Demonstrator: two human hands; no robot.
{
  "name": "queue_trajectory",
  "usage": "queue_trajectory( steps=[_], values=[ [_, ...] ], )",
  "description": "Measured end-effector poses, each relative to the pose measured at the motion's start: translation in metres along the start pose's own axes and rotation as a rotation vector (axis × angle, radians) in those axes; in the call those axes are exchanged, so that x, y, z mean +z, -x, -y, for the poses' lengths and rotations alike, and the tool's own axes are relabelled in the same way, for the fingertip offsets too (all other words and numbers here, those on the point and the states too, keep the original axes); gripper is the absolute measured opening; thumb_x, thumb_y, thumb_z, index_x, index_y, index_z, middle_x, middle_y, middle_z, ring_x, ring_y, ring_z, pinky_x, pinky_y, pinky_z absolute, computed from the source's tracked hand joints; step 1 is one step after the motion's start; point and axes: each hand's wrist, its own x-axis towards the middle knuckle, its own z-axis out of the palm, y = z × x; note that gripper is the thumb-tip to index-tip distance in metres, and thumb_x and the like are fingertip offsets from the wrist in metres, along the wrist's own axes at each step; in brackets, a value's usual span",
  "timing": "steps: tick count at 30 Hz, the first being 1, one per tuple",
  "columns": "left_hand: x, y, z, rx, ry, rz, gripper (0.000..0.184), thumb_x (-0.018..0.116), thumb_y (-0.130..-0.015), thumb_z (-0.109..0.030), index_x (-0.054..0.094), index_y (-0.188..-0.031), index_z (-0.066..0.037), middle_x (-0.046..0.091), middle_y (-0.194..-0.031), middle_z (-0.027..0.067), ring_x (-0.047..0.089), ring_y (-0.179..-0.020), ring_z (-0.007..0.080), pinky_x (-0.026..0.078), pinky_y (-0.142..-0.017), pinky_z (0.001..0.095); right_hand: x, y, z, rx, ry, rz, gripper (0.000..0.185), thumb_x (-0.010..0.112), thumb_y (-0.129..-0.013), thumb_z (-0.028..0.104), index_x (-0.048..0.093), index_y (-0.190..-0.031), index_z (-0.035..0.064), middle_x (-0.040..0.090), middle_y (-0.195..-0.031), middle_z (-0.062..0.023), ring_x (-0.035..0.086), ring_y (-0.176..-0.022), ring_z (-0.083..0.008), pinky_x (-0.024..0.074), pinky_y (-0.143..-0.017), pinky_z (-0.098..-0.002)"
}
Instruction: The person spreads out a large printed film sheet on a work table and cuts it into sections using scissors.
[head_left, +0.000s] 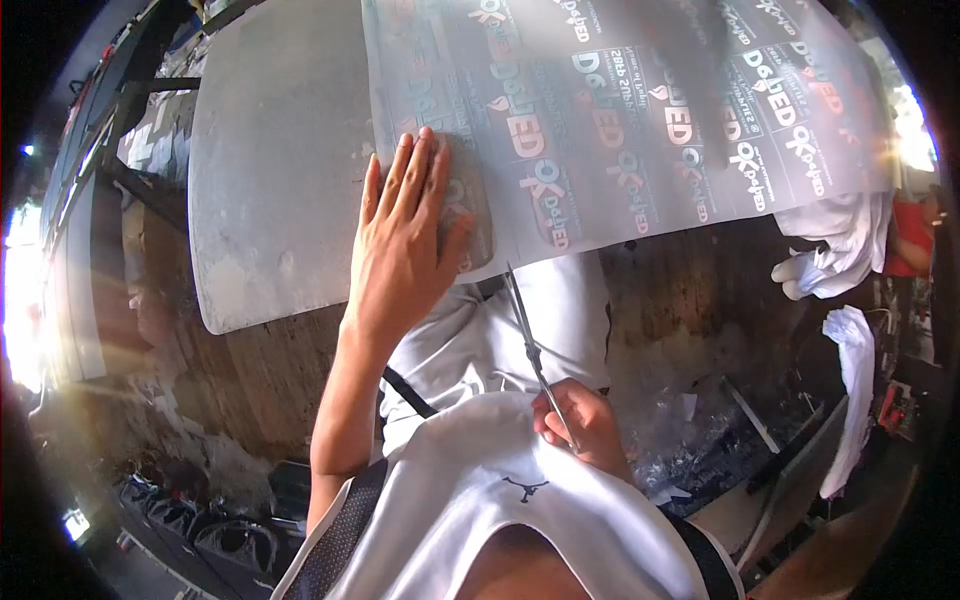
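A translucent printed film sheet [640, 110] with repeated logos and lettering lies over the right part of a grey board [275, 170]. My left hand [405, 215] rests flat on the sheet's left edge, fingers stretched out and pointing away from me. In my right hand [583, 422], close to my chest, are long metal scissors [530, 345]. Their tip points up at the sheet's near edge, just right of my left hand. I cannot tell whether the blades touch the film. The scissors' handles are largely hidden by my fingers.
White cloths [838, 240] hang on the right, with a white strip of fabric [848, 390] below them. A red item [908, 238] is beside the cloths. Debris [700, 460] covers the floor at lower right. Dark frame bars [165, 85] stand beyond the board's left edge.
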Motion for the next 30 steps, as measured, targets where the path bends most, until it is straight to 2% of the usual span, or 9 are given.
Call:
queue_trajectory(
  steps=[2, 6, 14, 16, 18, 21, 25, 30],
  values=[
    [-0.002, 0.0, -0.002, 0.007, -0.068, 0.033, 0.068, 0.048, -0.107, -0.045, 0.035, -0.162, -0.007, 0.03, -0.17, 0.0116, 0.021, -0.159, 0.0257, 0.01, -0.132, 0.0486, 0.005, -0.009, -0.001, -0.043, -0.025, 0.009, 0.015, 0.068, -0.099, 0.012, 0.065, -0.107, 0.0008, 0.067, -0.086, -0.006, 0.06, -0.073, -0.0096, 0.0482, -0.064, -0.0262],
    [-0.002, -0.001, -0.006, 0.011, -0.008, 0.03, 0.071, 0.051, -0.105, -0.046, 0.033, -0.163, -0.007, 0.029, -0.17, 0.011, 0.021, -0.16, 0.0255, 0.009, -0.132, 0.0489, 0.013, -0.022, 0.006, -0.133, 0.015, -0.027, 0.021, 0.067, -0.1, 0.02, 0.065, -0.107, 0.0001, 0.066, -0.083, -0.0064, 0.057, -0.068, -0.01, 0.0474, -0.062, -0.0254],
    [0.001, -0.002, -0.005, 0.039, -0.019, 0.041, 0.076, 0.059, -0.099, -0.054, 0.037, -0.163, -0.02, 0.032, -0.169, 0.0066, 0.024, -0.159, 0.0246, 0.011, -0.132, 0.0483, 0.018, -0.03, 0.023, -0.125, 0.038, -0.017, 0.025, 0.066, -0.101, 0.021, 0.064, -0.108, -0.0019, 0.065, -0.083, -0.0061, 0.058, -0.068, -0.0099, 0.0479, -0.062, -0.025],
    [-0.001, -0.003, -0.006, 0.035, -0.021, 0.041, 0.076, 0.06, -0.098, -0.055, 0.037, -0.163, -0.02, 0.033, -0.169, 0.0061, 0.024, -0.159, 0.0241, 0.012, -0.132, 0.048, 0.019, -0.033, 0.024, -0.122, 0.041, -0.012, 0.026, 0.066, -0.102, 0.022, 0.064, -0.108, -0.0025, 0.065, -0.083, -0.0061, 0.058, -0.069, -0.0099, 0.0483, -0.062, -0.0249],
    [-0.003, -0.004, -0.006, 0.032, -0.023, 0.042, 0.077, 0.06, -0.098, -0.056, 0.037, -0.163, -0.021, 0.033, -0.169, 0.0056, 0.024, -0.159, 0.0235, 0.012, -0.132, 0.0477, 0.018, -0.036, 0.022, -0.194, 0.051, 0.007, 0.03, 0.068, -0.1, 0.026, 0.063, -0.108, -0.0025, 0.066, -0.085, -0.0093, 0.059, -0.067, -0.0139, 0.0476, -0.061, -0.0269],
    [-0.004, -0.004, -0.007, 0.035, -0.029, 0.044, 0.078, 0.06, -0.098, -0.057, 0.036, -0.163, -0.021, 0.032, -0.169, 0.0056, 0.024, -0.159, 0.0232, 0.012, -0.132, 0.0474, 0.016, -0.038, 0.024, -0.165, 0.092, 0.025, 0.032, 0.068, -0.101, 0.028, 0.063, -0.108, -0.0029, 0.067, -0.085, -0.0096, 0.059, -0.067, -0.0135, 0.0481, -0.061, -0.0269],
    [-0.004, -0.003, -0.005, 0.044, -0.021, 0.045, 0.085, 0.063, -0.094, -0.062, 0.034, -0.163, -0.022, 0.031, -0.17, 0.0053, 0.023, -0.159, 0.0234, 0.011, -0.132, 0.048, 0.017, -0.037, 0.025, -0.152, 0.09, 0.016, 0.034, 0.07, -0.101, 0.029, 0.064, -0.108, -0.0031, 0.067, -0.084, -0.0095, 0.059, -0.067, -0.0127, 0.0476, -0.06, -0.0264],
    [-0.004, -0.002, -0.004, 0.062, -0.05, 0.076, 0.093, 0.063, -0.091, -0.068, 0.031, -0.165, -0.021, 0.027, -0.171, 0.0065, 0.02, -0.16, 0.0236, 0.009, -0.133, 0.0481, 0.024, -0.032, 0.022, -0.226, -0.013, -0.036, 0.025, 0.069, -0.102, 0.022, 0.065, -0.106, -0.0019, 0.066, -0.082, -0.0075, 0.058, -0.066, -0.0119, 0.046, -0.058, -0.0256]
  ],
)
